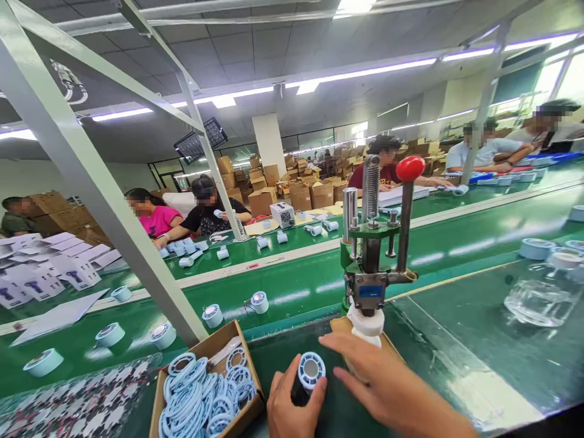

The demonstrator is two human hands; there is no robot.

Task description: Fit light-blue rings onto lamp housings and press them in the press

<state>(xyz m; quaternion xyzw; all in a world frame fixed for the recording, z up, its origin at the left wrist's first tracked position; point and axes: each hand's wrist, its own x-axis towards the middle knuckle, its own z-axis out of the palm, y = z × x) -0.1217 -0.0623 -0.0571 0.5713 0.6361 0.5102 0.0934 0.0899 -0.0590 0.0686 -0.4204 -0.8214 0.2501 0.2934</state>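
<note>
Round blue-and-white part [311, 369] sits in the fingers of the left hand [292, 404], low in the head view, face tilted up toward the camera. Fingers and thumb are curled around its dark body, pinching it from below and the sides. The hand press [370, 267] stands just up and to the right of it, white nose [366, 322] pointing down. Right hand [387, 389] lies flat beside the press base, fingers stretched out and loosely together, holding nothing, fingertips just right of the part. Cardboard box [210, 389] of blue rings sits just left of the left hand.
</note>
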